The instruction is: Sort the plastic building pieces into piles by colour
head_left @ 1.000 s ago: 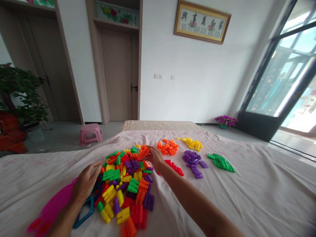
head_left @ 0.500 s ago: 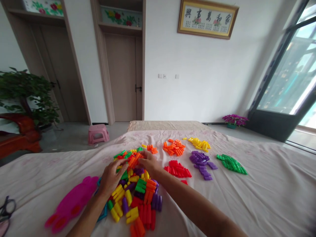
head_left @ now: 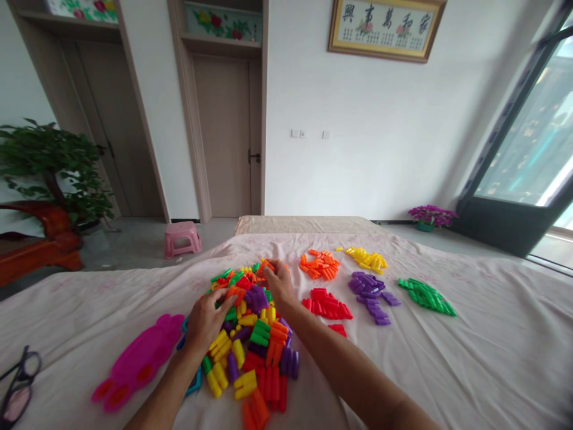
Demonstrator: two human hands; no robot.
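A mixed heap of plastic toy building blocks [head_left: 246,382] in several colours lies on the cloth before me. At its left side, my left hand [head_left: 208,315] pinches an orange block [head_left: 236,293] between thumb and fingers. My right hand [head_left: 280,285] reaches over the back of the heap, its fingertips closed on another orange block [head_left: 266,266]. Between the hands a purple block cluster [head_left: 256,298] lies on top. To the right are sorted piles: orange [head_left: 320,265], red [head_left: 326,304], purple [head_left: 369,292], yellow [head_left: 367,260] and green [head_left: 427,297].
A floral cloth [head_left: 487,358] covers the table. Left of the heap lie a magenta animal-shaped piece [head_left: 141,361] and dark glasses [head_left: 20,385]. Part of a blue frame [head_left: 194,382] shows by my left forearm. Beyond stand a pink stool [head_left: 182,239] and a potted plant [head_left: 54,164].
My hands have moved apart. The right has gone up to the back of the heap, uncovering the purple cluster; the left stays near the orange block at the side. The view shifted slightly.
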